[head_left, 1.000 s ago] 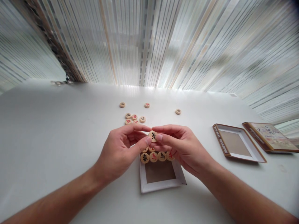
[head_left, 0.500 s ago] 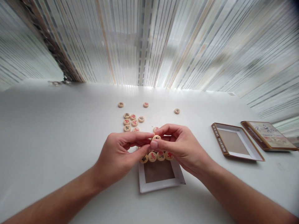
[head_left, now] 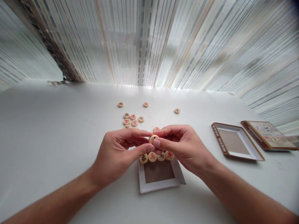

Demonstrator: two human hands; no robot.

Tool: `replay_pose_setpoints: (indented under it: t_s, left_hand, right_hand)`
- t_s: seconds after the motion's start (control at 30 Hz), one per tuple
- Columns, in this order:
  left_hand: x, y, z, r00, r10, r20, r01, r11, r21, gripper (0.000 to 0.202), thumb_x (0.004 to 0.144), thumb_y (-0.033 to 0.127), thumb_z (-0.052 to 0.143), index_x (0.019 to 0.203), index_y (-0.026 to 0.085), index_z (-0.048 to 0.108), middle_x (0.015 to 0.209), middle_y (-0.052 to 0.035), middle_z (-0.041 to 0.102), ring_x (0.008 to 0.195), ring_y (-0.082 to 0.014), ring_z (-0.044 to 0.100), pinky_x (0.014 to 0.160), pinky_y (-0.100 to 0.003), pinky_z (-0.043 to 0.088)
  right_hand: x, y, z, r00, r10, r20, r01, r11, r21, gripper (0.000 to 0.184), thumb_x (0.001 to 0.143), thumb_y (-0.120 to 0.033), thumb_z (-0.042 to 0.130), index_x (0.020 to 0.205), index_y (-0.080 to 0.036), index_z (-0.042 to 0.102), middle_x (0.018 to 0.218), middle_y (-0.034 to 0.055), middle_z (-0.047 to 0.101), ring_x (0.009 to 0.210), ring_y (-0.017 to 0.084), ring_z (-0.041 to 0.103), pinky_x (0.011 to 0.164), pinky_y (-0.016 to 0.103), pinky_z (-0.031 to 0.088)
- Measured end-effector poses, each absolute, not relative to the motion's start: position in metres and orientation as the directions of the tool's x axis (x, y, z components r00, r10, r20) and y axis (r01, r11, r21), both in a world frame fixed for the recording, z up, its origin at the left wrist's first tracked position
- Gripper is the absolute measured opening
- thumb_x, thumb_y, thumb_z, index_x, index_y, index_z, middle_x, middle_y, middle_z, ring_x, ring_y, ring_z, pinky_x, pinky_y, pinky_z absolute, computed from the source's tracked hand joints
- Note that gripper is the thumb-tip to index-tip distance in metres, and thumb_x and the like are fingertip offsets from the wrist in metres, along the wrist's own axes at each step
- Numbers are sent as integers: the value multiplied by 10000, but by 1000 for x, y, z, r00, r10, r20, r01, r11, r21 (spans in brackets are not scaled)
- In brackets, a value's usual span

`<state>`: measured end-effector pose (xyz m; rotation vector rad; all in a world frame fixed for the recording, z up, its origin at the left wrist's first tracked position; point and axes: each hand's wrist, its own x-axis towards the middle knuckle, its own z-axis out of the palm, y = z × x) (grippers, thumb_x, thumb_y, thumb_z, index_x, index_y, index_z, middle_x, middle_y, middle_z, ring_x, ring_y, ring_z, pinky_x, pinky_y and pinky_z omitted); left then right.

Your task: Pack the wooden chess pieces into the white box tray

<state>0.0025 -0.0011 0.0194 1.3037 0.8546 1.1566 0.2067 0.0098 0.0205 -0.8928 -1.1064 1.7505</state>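
Note:
Between the fingertips of my left hand point(head_left: 123, 149) and my right hand point(head_left: 178, 144) is a round wooden Chinese chess piece point(head_left: 153, 139), tilted, its marking mostly covered by my right thumb. Both hands are closed in a pinch on it. Below them lies an open cardboard box tray point(head_left: 161, 185) with white walls and a brown bottom. A row of chess pieces point(head_left: 152, 157), red and black lettered, sits across it, partly behind my fingers. Just beyond my right fingers is a red-lettered piece point(head_left: 156, 129).
Several loose chess pieces point(head_left: 126, 122) cluster beyond my left hand. Farther back lie a black piece point(head_left: 120, 105), a red piece point(head_left: 145, 105) and another piece point(head_left: 177, 110). At right, an open box half point(head_left: 221, 150) stands beside a printed box point(head_left: 272, 135). Striped curtains point(head_left: 130, 46) hang behind the white table.
The held chess piece has turned and shifted slightly left between my fingers. Both hands have moved only a little; the tray and loose pieces stay in place.

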Motion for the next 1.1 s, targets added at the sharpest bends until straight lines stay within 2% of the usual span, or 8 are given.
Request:
replay_pose_setpoints:
  t_s: [0.17,0.33,0.5,0.67,0.77,0.93,1.1]
  left_hand:
    - [3,-1,22,235,968,89,-182,-46,982,286,737,105,966,987,224,891,880,-38,881,803,-243,864,760,-289,736]
    - [3,1,22,224,971,87,-189,-44,981,276,745,110,963,982,234,894,896,-28,883,804,-214,859,745,-245,723]
    - [2,2,18,160,974,162,-80,-151,985,266,756,91,949,974,232,895,944,-21,884,857,-191,847,803,-225,705]
    - [1,2,12,105,954,280,53,-286,957,198,819,130,908,988,232,890,954,-19,877,891,-182,827,860,-249,693]
    - [1,2,12,95,952,290,62,-296,953,185,828,160,908,1002,219,886,971,-34,877,889,-190,831,857,-262,700]
    - [2,2,18,95,972,213,-14,-213,977,229,774,188,953,993,195,885,934,-54,881,836,-222,849,788,-286,726]
    - [2,3,20,132,978,160,-107,-146,983,238,770,201,962,996,209,890,911,-49,882,819,-228,857,758,-279,731]
  right_hand:
    - [210,11,19,-389,914,-116,-286,-240,-928,273,706,-201,1016,945,-206,885,904,69,848,764,192,797,711,286,674]
    - [209,11,18,-376,920,-114,-294,-235,-926,296,678,-210,1028,935,-225,884,939,67,855,793,203,806,753,315,684]
    - [205,12,21,-298,954,-44,-250,-123,-960,317,624,-245,1051,895,-230,889,884,60,843,811,203,790,768,317,678]
    - [202,12,24,-273,960,60,-227,-4,-974,280,651,-277,1039,884,-227,893,908,73,838,819,206,780,760,318,679]
    - [203,11,23,-256,967,19,-220,-39,-975,284,656,-252,1037,901,-232,894,889,67,845,805,202,789,756,311,682]
    - [206,12,18,-288,954,-85,-237,-156,-959,318,722,-284,1011,1011,-236,887,840,62,848,677,172,778,641,279,666]
    - [205,14,19,-354,924,-142,-304,-257,-917,351,771,-316,988,1094,-225,884,855,70,848,740,166,796,692,256,684]
